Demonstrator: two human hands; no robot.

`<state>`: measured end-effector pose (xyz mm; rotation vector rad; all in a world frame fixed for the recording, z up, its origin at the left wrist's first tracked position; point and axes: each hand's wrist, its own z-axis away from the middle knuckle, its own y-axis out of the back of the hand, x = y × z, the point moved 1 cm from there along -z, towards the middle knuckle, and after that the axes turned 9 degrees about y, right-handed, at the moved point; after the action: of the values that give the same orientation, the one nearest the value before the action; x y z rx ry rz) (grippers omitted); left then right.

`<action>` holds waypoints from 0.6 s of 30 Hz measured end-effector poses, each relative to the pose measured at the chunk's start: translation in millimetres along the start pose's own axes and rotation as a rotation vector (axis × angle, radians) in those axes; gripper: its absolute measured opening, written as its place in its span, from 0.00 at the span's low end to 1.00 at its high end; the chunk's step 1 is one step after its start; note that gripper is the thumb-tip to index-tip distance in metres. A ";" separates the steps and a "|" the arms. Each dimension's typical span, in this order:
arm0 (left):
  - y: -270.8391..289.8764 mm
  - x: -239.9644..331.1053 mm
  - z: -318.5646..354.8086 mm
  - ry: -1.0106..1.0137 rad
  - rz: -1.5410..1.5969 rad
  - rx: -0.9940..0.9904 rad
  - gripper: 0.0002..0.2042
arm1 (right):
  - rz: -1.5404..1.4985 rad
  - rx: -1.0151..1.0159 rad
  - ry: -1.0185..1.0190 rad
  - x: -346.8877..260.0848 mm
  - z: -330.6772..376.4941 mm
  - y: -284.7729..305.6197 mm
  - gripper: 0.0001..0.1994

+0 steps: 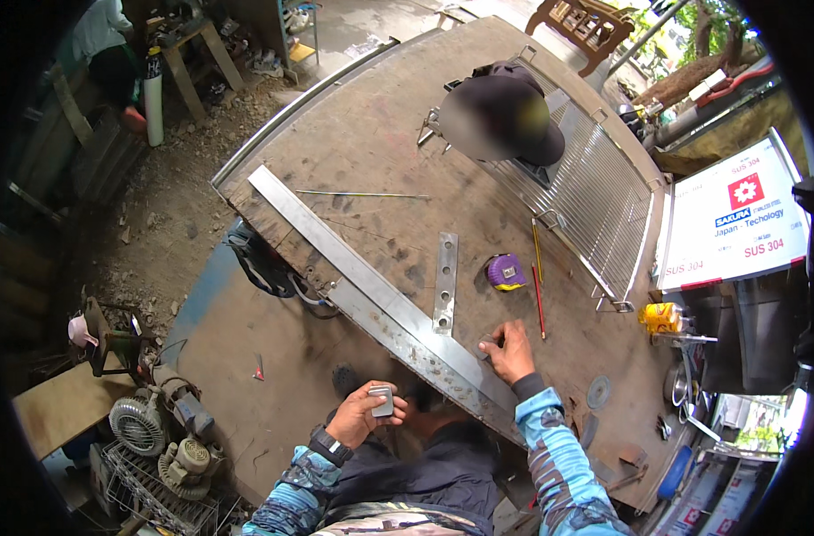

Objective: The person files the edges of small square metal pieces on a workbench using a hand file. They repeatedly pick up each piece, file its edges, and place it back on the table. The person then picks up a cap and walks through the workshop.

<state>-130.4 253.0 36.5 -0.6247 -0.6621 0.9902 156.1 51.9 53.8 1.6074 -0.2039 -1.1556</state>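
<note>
My left hand (357,416) is closed around a small silver metal plate (382,401) with rounded corners, held off the workbench's near edge above my lap. My right hand (511,355) rests on the bench with thumb and fingers pinched around a small dark grey piece (487,346), mostly hidden by the fingers. Just beyond that hand lies a flat metal strip with several round holes (445,284). A long metal bar (335,247) runs along the near edge, to the left of my right hand. A purple and yellow tape measure (506,272) sits farther off, near a red pencil (541,304).
A dark cap (536,112) lies beside a wire rack (594,205) on the wooden workbench (371,116). A thin rod (362,194) lies at left, a grey disc (599,391) at right. Motors (139,424) stand low left. A person (108,54) is at far left.
</note>
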 end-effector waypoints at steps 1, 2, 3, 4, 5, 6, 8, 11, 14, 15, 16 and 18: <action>-3.5 3.8 4.3 0.005 0.005 -0.003 0.17 | -0.073 -0.024 -0.078 0.8 -1.4 1.4 0.15; -7.2 5.9 9.0 0.011 0.010 -0.006 0.18 | -0.146 -0.048 -0.156 1.7 -0.4 3.1 0.14; -10.8 11.3 13.8 0.007 0.010 -0.007 0.18 | -0.223 -0.068 -0.227 -7.9 -3.9 6.6 0.13; -14.0 15.2 17.2 -0.018 -0.038 -0.021 0.19 | -0.428 -0.061 -0.257 -19.7 -2.4 8.6 0.12; -17.7 21.2 20.6 -0.009 0.005 -0.050 0.19 | -0.635 -0.051 -0.280 -47.2 -3.0 14.5 0.11; -21.4 26.6 24.6 0.002 0.048 -0.079 0.20 | -0.843 -0.042 -0.303 -77.4 -2.0 19.8 0.09; -32.0 38.0 32.1 0.044 0.073 -0.147 0.24 | -0.976 -0.128 -0.205 -148.0 7.9 21.5 0.09; -67.7 58.9 51.0 0.096 0.136 -0.141 0.22 | -0.412 -0.246 0.246 -202.6 26.0 -7.6 0.09; -60.6 73.7 59.2 0.027 -0.006 -0.086 0.17 | -0.272 0.021 0.369 -228.7 24.6 -9.5 0.09; -49.2 73.4 63.5 0.000 -0.031 -0.087 0.17 | -0.346 0.072 0.369 -222.3 18.3 -11.2 0.09; -54.9 81.6 75.0 -0.028 -0.023 -0.053 0.15 | -0.422 0.120 0.354 -215.2 15.3 -12.4 0.08; -50.3 87.8 90.4 -0.008 -0.075 0.041 0.14 | -0.235 0.309 0.244 -168.7 -6.2 13.8 0.05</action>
<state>-136.2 326.4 150.5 -0.5561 -0.6662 0.9351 80.3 159.6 160.2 2.0738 -0.0353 -1.1302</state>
